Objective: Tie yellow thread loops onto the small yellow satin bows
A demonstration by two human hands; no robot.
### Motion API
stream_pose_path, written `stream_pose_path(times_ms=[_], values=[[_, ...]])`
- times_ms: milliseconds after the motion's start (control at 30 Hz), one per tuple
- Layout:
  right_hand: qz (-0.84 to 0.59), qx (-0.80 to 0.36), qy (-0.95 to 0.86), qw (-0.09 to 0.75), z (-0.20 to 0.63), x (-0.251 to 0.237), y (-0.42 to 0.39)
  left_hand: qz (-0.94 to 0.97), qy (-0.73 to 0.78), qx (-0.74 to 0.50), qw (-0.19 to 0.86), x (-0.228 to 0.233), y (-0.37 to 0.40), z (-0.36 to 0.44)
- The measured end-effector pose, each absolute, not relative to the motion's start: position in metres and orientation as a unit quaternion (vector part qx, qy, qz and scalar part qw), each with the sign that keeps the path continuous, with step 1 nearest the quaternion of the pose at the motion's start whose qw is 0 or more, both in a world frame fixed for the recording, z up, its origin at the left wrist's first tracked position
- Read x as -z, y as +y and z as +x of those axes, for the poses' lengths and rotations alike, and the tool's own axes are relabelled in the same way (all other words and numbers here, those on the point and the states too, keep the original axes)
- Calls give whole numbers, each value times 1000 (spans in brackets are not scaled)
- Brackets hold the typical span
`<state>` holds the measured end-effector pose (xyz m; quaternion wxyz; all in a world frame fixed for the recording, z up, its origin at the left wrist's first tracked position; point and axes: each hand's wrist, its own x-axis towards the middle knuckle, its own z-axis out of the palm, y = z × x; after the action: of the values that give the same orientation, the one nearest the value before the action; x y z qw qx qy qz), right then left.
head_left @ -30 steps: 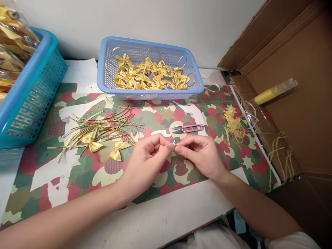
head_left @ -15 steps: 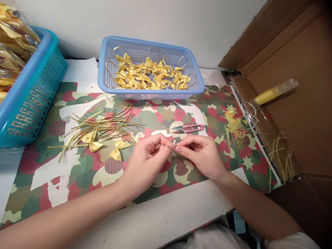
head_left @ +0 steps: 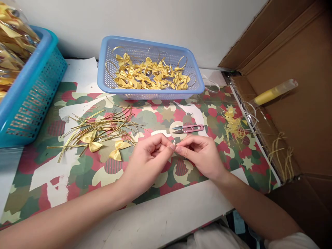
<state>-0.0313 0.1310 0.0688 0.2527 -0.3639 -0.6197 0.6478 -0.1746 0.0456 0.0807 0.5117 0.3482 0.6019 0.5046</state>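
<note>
My left hand (head_left: 149, 159) and my right hand (head_left: 202, 152) meet at the fingertips over the patterned sheet (head_left: 166, 114). Both are closed in a pinch, thumb against forefinger; whatever sits between the tips is too small to name. Just beyond them lie pink-handled thread snips (head_left: 188, 128). Left of my left hand rest two yellow satin bows, one bow (head_left: 118, 150) close by and another bow (head_left: 91, 141) against a loose pile of gold twist ties (head_left: 103, 124).
A blue mesh basket (head_left: 150, 91) of yellow bows with gold loops stands at the back. A turquoise basket (head_left: 38, 100) with wrapped goods is at left. Yellow thread scraps (head_left: 234, 128) lie right, near a cardboard wall (head_left: 290, 128) with a yellow tube (head_left: 275, 92) on it.
Almost nothing differs. Both hands keep the same pinch in the same place, and the view has shifted very slightly.
</note>
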Motion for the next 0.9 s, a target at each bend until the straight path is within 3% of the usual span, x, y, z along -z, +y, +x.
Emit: stream_pose_path(times_ms=[900], values=[[-355, -712, -559, 233, -25, -75, 149, 301, 547, -521, 582, -79, 46, -179]])
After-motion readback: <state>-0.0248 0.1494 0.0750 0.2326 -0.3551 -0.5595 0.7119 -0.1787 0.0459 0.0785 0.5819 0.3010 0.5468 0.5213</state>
